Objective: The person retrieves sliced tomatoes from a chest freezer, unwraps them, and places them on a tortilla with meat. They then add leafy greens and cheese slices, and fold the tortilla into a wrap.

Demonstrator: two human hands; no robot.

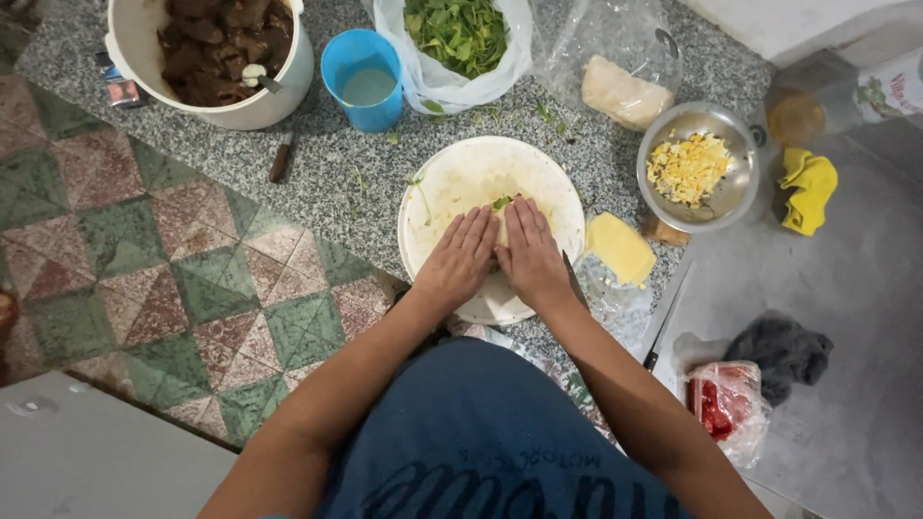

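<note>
Both hands [495,255] flat — food roll [501,213] hidden, axis unclear

The plate [481,173] is white, the cup [362,77] blue, the cloth [808,189] yellow, and the leaves [459,34] in the bag green. The counter [336,173] is speckled grey granite. The floor [163,269] has green and pink triangle-patterned tiles.
</note>
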